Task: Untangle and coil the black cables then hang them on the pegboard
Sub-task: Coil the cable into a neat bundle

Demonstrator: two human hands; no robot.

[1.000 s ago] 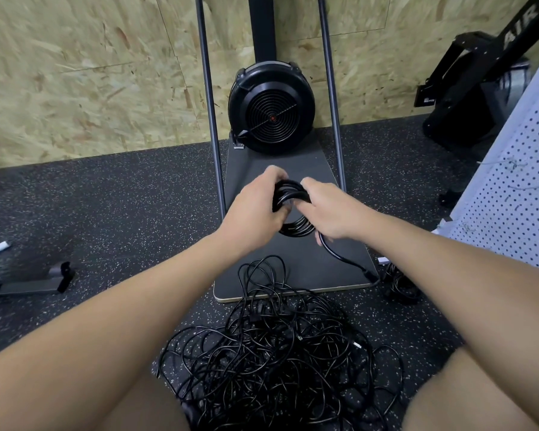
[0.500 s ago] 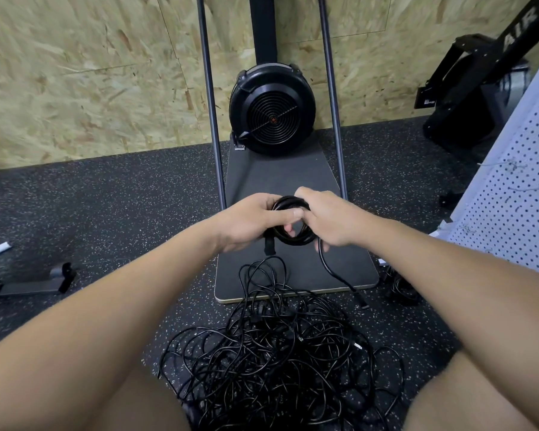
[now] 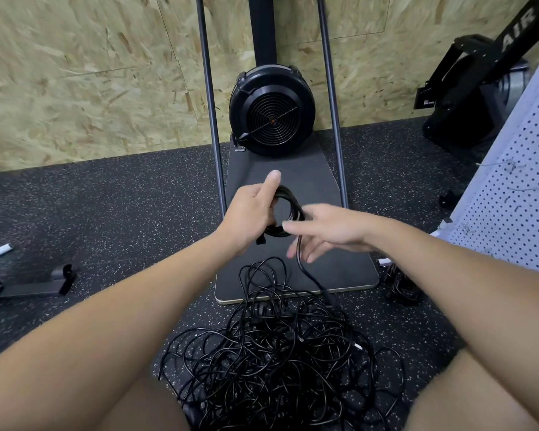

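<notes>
The left hand [image 3: 252,213] grips a small coil of black cable [image 3: 288,213], fingers curled round the loops at the coil's 9 o'clock side and the thumb raised toward 12 o'clock. The coil is held in the air above the dark base plate [image 3: 349,265] of an exercise machine. The right hand [image 3: 330,231] sits at the coil's 3 o'clock side with fingers extended and spread, released; motion blur makes it unclear whether the fingertips touch the loops. A loose tail [image 3: 308,272] of the same cable drops from the coil past the right fingers toward 6 o'clock and ends near the front edge of the base plate.

A large tangled pile of black cables [image 3: 280,365] lies on the speckled rubber floor [image 3: 122,213] at 6 o'clock from the hands, between the person's knees, its top loops overlapping the plate's front edge. A second, smaller cable bundle [image 3: 400,284] lies on the floor at the plate's 3 o'clock corner. The white pegboard [image 3: 517,206] stands at the 3 o'clock edge of the view. The machine's black fan housing [image 3: 273,110] stands at 12 o'clock against the chipboard wall [image 3: 91,73].
</notes>
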